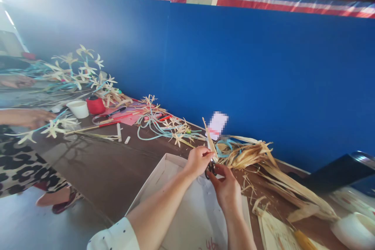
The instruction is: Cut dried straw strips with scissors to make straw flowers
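My left hand is closed in a pinch on a narrow pale husk strip that stands up from its fingers. Just below it, my right hand is closed around small black-handled scissors, which sit at the base of the strip. Both hands hover over the far edge of a white shallow box on the brown table. A heap of dried husks with blue ribbon lies right behind the hands.
Husk flowers on blue stems lie along the blue wall. Farther left stand a white cup and a red spool. Another person's hand holds flowers at the left edge. A white bowl sits at the bottom right.
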`<act>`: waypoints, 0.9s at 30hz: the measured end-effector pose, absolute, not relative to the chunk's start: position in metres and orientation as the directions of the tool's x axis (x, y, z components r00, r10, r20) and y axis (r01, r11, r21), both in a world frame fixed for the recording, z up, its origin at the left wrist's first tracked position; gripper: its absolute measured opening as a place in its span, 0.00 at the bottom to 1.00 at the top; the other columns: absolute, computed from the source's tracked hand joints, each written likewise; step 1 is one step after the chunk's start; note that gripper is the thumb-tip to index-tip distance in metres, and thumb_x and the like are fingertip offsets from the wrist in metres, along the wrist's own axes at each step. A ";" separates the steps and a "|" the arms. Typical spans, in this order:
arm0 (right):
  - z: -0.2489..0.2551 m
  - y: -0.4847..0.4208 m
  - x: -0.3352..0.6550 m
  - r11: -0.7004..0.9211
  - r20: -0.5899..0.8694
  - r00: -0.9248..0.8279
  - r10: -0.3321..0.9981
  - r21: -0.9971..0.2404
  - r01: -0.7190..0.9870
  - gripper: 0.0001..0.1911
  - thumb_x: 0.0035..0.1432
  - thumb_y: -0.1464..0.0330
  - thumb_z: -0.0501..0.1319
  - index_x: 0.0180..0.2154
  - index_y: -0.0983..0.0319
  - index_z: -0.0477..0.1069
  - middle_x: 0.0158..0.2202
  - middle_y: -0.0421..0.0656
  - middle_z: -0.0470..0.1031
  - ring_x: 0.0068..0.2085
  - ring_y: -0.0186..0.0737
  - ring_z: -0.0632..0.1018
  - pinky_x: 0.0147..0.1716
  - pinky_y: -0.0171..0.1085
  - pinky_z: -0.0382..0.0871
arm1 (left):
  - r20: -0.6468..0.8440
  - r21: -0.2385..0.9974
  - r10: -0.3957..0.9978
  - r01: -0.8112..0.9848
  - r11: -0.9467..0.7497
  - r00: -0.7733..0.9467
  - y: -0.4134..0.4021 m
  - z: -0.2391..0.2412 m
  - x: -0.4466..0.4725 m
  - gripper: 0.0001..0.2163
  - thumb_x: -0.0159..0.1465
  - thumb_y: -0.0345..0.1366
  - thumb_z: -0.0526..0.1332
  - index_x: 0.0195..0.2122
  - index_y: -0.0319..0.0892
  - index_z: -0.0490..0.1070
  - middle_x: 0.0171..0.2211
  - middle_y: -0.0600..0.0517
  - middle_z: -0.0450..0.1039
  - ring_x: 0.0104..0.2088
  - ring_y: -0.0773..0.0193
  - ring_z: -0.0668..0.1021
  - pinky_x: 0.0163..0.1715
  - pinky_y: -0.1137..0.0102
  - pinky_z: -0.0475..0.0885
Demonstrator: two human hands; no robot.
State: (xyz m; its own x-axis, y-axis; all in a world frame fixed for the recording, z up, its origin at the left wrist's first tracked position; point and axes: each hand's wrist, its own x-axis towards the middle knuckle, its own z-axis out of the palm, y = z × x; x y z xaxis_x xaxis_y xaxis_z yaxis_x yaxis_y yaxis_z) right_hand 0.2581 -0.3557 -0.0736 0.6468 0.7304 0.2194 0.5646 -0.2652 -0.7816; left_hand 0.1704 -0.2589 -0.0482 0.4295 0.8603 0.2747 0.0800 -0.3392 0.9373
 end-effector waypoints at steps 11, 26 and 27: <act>-0.077 -0.350 0.255 -0.215 0.149 0.673 0.725 -0.878 0.427 0.26 0.43 0.59 0.61 0.44 0.63 0.68 0.25 0.40 0.73 0.21 0.37 0.71 0.21 0.33 0.61 | 0.258 0.962 0.860 -0.032 -0.272 0.439 -0.261 -0.050 0.173 0.12 0.54 0.42 0.57 0.27 0.37 0.73 0.26 0.51 0.72 0.27 0.68 0.72 0.27 0.76 0.64; -0.070 -0.353 0.271 0.213 0.069 0.752 0.655 -0.972 -0.096 0.32 0.37 0.63 0.69 0.47 0.61 0.68 0.35 0.43 0.75 0.34 0.39 0.74 0.32 0.34 0.67 | 0.183 0.960 0.782 0.064 -0.274 0.595 -0.262 -0.053 0.172 0.11 0.53 0.41 0.57 0.27 0.37 0.69 0.23 0.52 0.70 0.24 0.70 0.70 0.23 0.77 0.62; -0.070 -0.353 0.270 0.209 0.064 0.737 0.673 -0.972 -0.106 0.32 0.38 0.63 0.69 0.48 0.61 0.68 0.34 0.43 0.75 0.34 0.39 0.75 0.32 0.35 0.67 | 0.166 0.964 0.774 0.065 -0.258 0.611 -0.262 -0.054 0.173 0.11 0.53 0.41 0.57 0.27 0.37 0.69 0.23 0.52 0.70 0.23 0.70 0.70 0.23 0.76 0.62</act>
